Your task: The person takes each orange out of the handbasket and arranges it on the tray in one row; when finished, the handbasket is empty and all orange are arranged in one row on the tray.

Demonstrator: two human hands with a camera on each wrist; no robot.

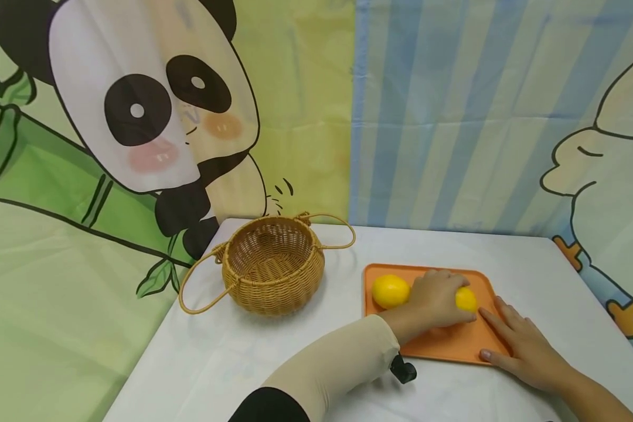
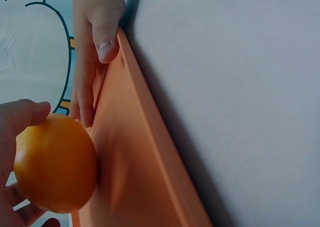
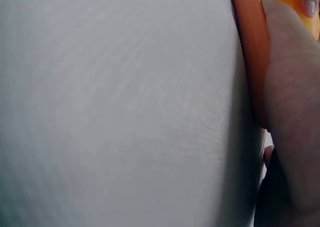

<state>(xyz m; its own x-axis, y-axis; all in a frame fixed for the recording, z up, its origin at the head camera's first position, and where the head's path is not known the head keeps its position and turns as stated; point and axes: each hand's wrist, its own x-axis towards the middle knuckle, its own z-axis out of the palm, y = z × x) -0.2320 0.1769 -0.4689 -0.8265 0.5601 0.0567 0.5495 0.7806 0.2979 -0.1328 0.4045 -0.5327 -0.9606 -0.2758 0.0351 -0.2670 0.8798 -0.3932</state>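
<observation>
My left hand point(image 1: 438, 299) reaches over an orange tray point(image 1: 432, 350) and grips a yellow lemon point(image 1: 465, 299) at its right part. In the left wrist view, the thumb and fingers curve around this lemon point(image 2: 57, 164), which looks more orange there. A second lemon point(image 1: 390, 291) lies on the tray's left side. My right hand point(image 1: 530, 349) rests at the tray's near right corner, fingers extended along the right rim and thumb at the front rim. The right wrist view shows mostly the back of this hand point(image 3: 295, 87) beside the tray rim point(image 3: 250, 47).
A round wicker basket point(image 1: 274, 287) with two loop handles stands left of the tray on the white table point(image 1: 190, 375). Its visible inside holds nothing. Behind the table hangs a printed cloth point(image 1: 427, 117) with a panda and blue stripes.
</observation>
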